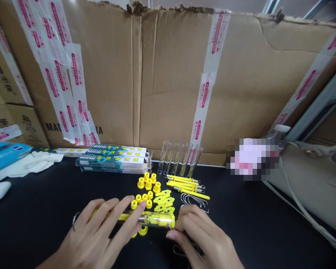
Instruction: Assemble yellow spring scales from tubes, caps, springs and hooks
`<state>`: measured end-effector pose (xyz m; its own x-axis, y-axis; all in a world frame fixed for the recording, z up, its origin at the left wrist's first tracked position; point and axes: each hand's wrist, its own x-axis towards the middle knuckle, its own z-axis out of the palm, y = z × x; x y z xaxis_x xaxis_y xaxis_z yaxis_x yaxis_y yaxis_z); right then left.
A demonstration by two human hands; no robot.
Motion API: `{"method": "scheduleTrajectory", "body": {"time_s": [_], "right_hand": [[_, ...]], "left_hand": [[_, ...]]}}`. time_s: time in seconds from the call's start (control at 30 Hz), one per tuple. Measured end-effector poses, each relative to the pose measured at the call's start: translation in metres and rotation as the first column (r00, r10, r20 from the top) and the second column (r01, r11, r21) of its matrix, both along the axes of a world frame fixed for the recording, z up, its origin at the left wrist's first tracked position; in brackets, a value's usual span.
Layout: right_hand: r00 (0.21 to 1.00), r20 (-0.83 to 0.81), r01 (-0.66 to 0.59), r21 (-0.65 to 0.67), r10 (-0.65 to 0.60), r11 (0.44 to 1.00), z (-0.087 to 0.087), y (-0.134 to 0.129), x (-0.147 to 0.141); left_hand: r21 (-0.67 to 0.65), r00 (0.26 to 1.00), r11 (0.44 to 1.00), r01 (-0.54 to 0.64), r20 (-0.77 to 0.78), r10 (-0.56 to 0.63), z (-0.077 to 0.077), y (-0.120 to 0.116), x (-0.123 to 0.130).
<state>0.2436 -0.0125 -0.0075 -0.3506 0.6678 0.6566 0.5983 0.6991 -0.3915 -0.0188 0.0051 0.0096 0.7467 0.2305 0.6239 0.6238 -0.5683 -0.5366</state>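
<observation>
Clear plastic tube (154, 219) with a yellow part inside is held just above the black bench (36, 194), between the hands: left hand (96, 233) grips it with spread fingers, and right hand (203, 239) closes around its yellow end, a level and steady hold being best here. Beyond them I count about five clear tubes (179, 158), ten yellow plastic bushings (148, 184), four yellow hooked rods (184, 185), four flat yellow clips (164, 201) and three printed boxes (113, 162)

Yellow caps (148, 184) bar the way forward (glass tubes (179, 158) behind).
</observation>
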Motion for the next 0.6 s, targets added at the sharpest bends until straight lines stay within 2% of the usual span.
{"method": "scheduleTrajectory", "body": {"time_s": [0.07, 0.2, 0.3, 0.4, 0.6], "right_hand": [[0.999, -0.046, -0.009, -0.108, 0.004, 0.994, -0.003, -0.002, 0.0], [0.993, -0.059, 0.08, -0.306, -0.103, 0.948, -0.005, -0.007, -0.003], [0.992, -0.017, 0.118, -0.229, -0.125, 0.966, 0.0, -0.006, -0.005], [0.995, 0.025, 0.101, -0.143, -0.098, 0.985, 0.006, -0.004, -0.003], [0.999, 0.031, 0.041, -0.191, -0.035, 0.981, 0.004, -0.003, -0.001]], "left_hand": [[-0.018, 1.0, 1.0, 0.003, 0.0, -0.003, -0.002, 0.002, -0.002], [-0.061, 0.998, 0.998, 0.007, -0.063, -0.01, -0.008, -0.001, -0.003], [-0.053, 0.999, 0.997, 0.049, -0.017, -0.05, -0.01, -0.007, 0.002], [-0.016, 0.997, 0.998, 0.054, 0.051, -0.054, -0.01, -0.013, 0.009], [0.006, 0.992, 0.997, 0.072, 0.105, -0.072, -0.013, -0.014, 0.014]]}}
